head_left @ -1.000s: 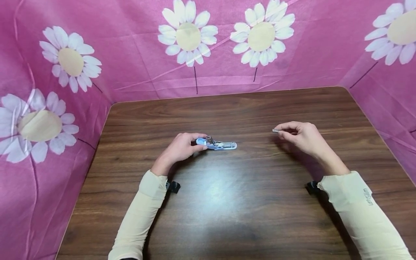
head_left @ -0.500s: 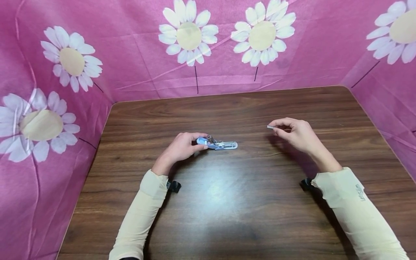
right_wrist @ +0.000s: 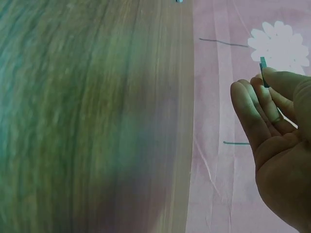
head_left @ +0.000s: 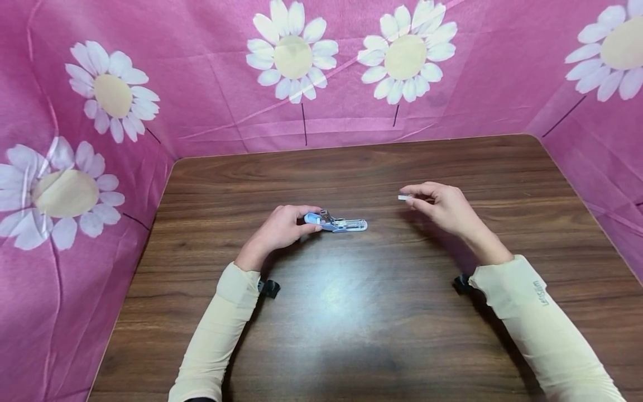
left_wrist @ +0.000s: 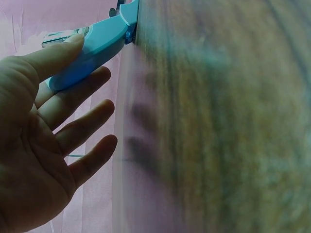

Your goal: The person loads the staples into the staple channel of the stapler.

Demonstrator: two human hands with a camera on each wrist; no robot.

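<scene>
A light blue stapler (head_left: 346, 225) lies opened up on the table, its metal magazine showing and its front end pointing right. My left hand (head_left: 281, 228) grips the stapler's left end between thumb and fingers. In the left wrist view the thumb presses on the blue body (left_wrist: 99, 46), while the other fingers spread below it. To the right, above the table, my right hand (head_left: 447, 207) pinches a small silvery strip of staples (head_left: 403, 197) between thumb and fingertips. The strip (right_wrist: 264, 73) stands out past the thumb in the right wrist view.
The brown wood-grain table (head_left: 382, 324) reaches back to a pink cloth (head_left: 341, 123) printed with white daisies, which hangs at the back and both sides. Black wrist cameras (head_left: 269, 288) sit at both cuffs.
My right hand has moved left with the strip of staples, closer to the stapler. My left hand and the stapler have stayed in place.
</scene>
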